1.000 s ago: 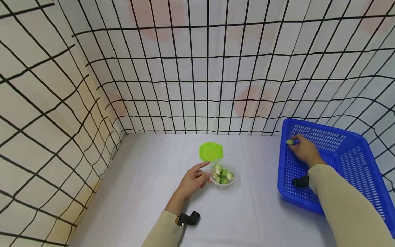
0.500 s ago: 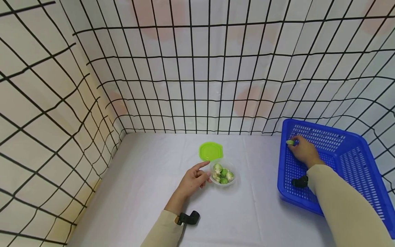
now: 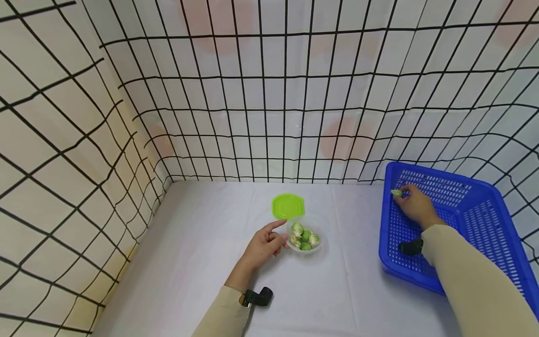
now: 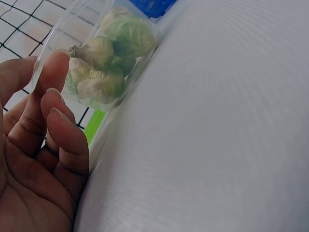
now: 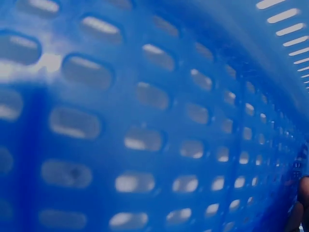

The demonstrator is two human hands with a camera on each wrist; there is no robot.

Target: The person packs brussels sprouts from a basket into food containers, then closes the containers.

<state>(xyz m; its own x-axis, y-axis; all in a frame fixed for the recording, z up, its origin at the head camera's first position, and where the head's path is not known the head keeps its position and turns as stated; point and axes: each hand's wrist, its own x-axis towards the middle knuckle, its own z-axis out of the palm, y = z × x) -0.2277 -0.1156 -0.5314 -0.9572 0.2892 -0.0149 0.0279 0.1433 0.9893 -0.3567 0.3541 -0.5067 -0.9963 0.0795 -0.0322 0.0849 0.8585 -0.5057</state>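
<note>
In the head view, a clear plastic tub (image 3: 316, 245) holding several Brussels sprouts (image 3: 306, 235) stands on the white cloth. My left hand (image 3: 262, 244) is at its left side, gripping the rim with thumb and fingers while the index finger points along the far edge. The left wrist view shows the tub wall passing between my fingertips (image 4: 55, 67). Far to the right, my right hand (image 3: 417, 206) reaches into a blue perforated basket (image 3: 484, 187). Between thumb and fingers it pinches one Brussels sprout (image 3: 396, 192), close to the basket's left wall.
A bright green lid (image 3: 288, 206) lies flat just behind the tub. Black wire mesh (image 3: 269, 112) encloses the table (image 3: 202, 252) at the back and sides. Basket wall (image 5: 125, 111) fills most of the right wrist view.
My right hand has shifted very slightly, tilting the Brussels sprout a little. The left hand and the tub have stayed put.
</note>
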